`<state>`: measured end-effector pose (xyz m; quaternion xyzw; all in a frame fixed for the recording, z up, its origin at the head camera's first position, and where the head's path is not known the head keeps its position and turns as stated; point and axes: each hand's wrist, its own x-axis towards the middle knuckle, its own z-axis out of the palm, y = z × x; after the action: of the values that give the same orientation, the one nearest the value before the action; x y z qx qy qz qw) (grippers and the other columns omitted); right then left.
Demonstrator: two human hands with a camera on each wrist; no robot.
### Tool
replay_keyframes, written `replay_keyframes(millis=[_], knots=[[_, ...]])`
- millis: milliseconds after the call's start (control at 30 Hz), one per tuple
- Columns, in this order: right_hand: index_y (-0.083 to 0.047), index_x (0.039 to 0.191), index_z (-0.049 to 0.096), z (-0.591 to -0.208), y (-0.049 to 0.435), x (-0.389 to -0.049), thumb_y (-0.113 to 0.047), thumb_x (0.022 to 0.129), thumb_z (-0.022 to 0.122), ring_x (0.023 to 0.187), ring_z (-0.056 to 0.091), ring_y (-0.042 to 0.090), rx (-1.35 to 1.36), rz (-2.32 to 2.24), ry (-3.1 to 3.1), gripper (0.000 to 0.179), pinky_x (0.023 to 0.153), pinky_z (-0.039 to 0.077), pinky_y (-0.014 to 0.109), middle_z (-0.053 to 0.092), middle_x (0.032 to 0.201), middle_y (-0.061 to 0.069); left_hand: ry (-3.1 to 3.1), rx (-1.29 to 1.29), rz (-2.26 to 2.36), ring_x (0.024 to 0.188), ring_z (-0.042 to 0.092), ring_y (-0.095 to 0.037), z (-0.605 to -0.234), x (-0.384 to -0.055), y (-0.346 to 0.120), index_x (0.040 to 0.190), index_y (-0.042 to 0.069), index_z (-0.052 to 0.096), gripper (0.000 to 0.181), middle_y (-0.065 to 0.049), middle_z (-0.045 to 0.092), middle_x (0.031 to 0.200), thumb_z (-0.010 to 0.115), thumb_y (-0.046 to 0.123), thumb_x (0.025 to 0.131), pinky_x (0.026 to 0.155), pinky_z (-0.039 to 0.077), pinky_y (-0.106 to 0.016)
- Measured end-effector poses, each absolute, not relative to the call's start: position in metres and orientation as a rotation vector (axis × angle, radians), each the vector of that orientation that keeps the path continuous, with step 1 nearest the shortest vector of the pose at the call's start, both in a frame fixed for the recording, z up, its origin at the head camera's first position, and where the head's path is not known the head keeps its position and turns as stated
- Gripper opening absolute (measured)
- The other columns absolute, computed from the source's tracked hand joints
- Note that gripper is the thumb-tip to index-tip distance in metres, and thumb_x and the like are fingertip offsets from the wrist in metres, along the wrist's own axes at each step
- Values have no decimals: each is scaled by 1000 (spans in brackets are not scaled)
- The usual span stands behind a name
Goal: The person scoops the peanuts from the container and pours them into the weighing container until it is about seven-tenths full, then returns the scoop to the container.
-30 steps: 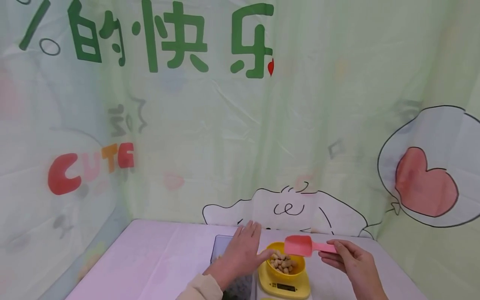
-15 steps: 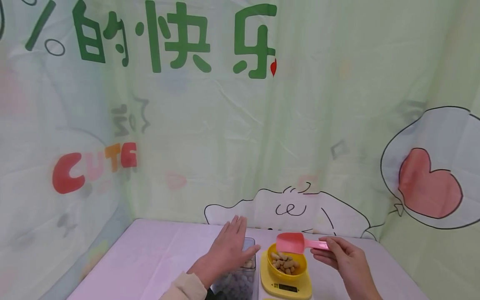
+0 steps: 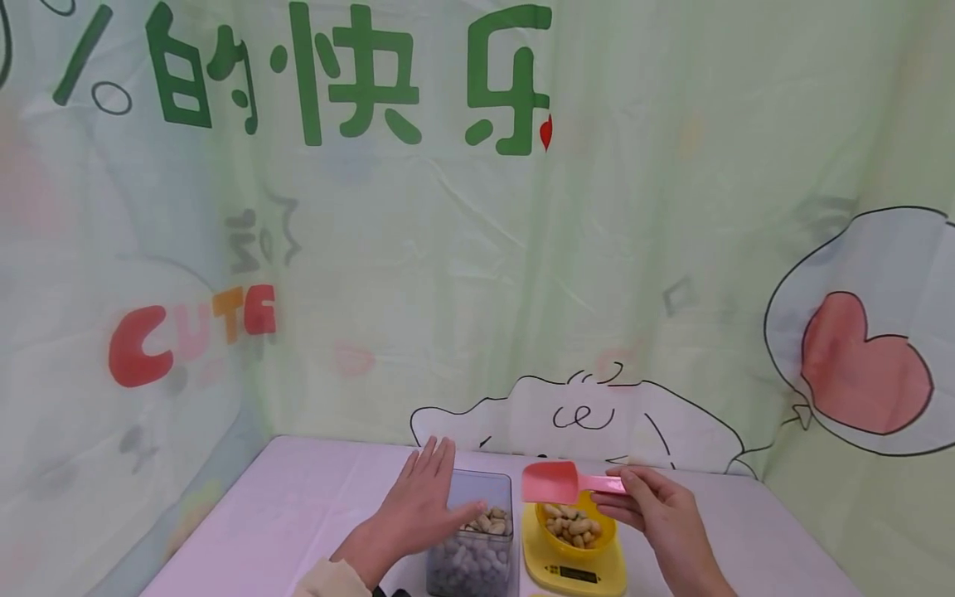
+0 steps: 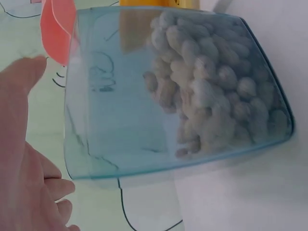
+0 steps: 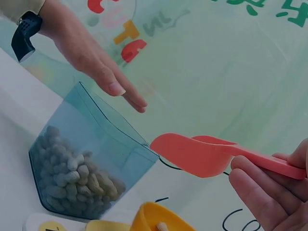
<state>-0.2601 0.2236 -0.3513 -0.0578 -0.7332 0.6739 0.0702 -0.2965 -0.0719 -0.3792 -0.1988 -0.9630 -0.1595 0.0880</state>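
Note:
My right hand (image 3: 660, 514) pinches the handle of a pink scoop (image 3: 552, 482), its bowl pointing left; no peanuts show in it. In the head view the scoop overlaps the far side of a yellow bowl (image 3: 555, 543) holding peanuts (image 3: 573, 527). The bowl sits on a yellow kitchen scale (image 3: 613, 572). To its left stands a clear plastic container (image 4: 115, 125), partly filled with peanuts (image 5: 72, 178). My left hand (image 3: 414, 506), fingers extended, hovers by the container's left rim and holds nothing. From the right wrist view, the scoop's tip appears close to the container's upper corner.
A pale pink tabletop (image 3: 298, 506) spreads around these things. Behind it hangs a printed curtain (image 3: 477, 274) with green characters and cartoon drawings. A dark strap device (image 5: 26, 36) sits on the left wrist.
My left hand has shifted left, uncovering more of the container. The right hand has carried the scoop leftward, from the bowl's right side toward the container.

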Motion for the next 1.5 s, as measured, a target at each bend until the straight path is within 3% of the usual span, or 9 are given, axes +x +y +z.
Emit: replay_keyframes(millis=[233,500,733,1167,1500], knots=[[-3,119,52,-353,204,-264,-29,95,42,87,67,23,-155,2042,-2237,36,75,54,30,64,106,13,-2899,-607,-480,140,7,-26,-386,-287,-81,144,6,13,114,-10,12,151,32,86,65,111,12,-49],[-1,114,55,-358,182,-267,-21,95,45,86,67,27,-101,2142,-2228,30,75,54,34,67,98,13,-2926,-559,-462,139,12,-28,-396,-287,-79,143,3,16,117,-13,16,150,33,87,63,111,15,-49],[3,116,52,-360,173,-265,-21,94,45,88,66,27,43,2192,-2280,33,77,54,35,66,100,15,-2944,-522,-458,139,14,-26,-400,-291,-75,143,5,17,122,-10,18,150,26,91,58,111,15,-50],[10,120,46,-371,164,-263,-24,91,50,91,65,27,362,2223,-2458,45,78,53,34,63,104,21,-2899,-511,-465,138,15,-27,-403,-288,-76,142,3,20,118,-10,22,148,32,88,61,111,15,-50],[7,119,48,-375,161,-268,-28,92,50,94,63,32,468,2121,-2513,44,76,54,37,63,104,20,-2898,-493,-477,139,15,-26,-400,-288,-78,143,4,18,122,-11,20,149,31,90,57,111,15,-50]])
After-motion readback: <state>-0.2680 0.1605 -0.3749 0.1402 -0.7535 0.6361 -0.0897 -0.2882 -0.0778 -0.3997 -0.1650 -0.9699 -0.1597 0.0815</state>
